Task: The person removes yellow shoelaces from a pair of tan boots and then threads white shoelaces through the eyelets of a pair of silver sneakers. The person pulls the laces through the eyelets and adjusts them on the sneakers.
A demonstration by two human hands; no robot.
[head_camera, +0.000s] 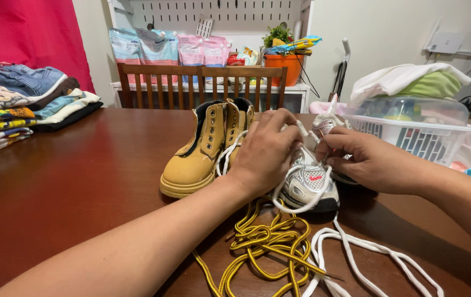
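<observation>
A white and silver sneaker (pixel 309 187) stands on the dark wooden table (pixel 81 181), toe toward me. My left hand (pixel 265 154) covers its upper part and pinches a white shoelace (pixel 301 206) that loops down over the toe. My right hand (pixel 370 162) holds the lace at the sneaker's right side. A pair of tan boots (pixel 205 146) without laces stands just left of the sneaker. A yellow and black lace (pixel 263 247) lies bunched in front, beside a loose white lace (pixel 367 253).
Folded clothes (pixel 15 104) are stacked at the table's left edge. A white plastic basket (pixel 417 132) with a clear lid and folded laundry sits at the right. Wooden chair backs (pixel 202 82) stand behind the table, with a shelf of pouches beyond.
</observation>
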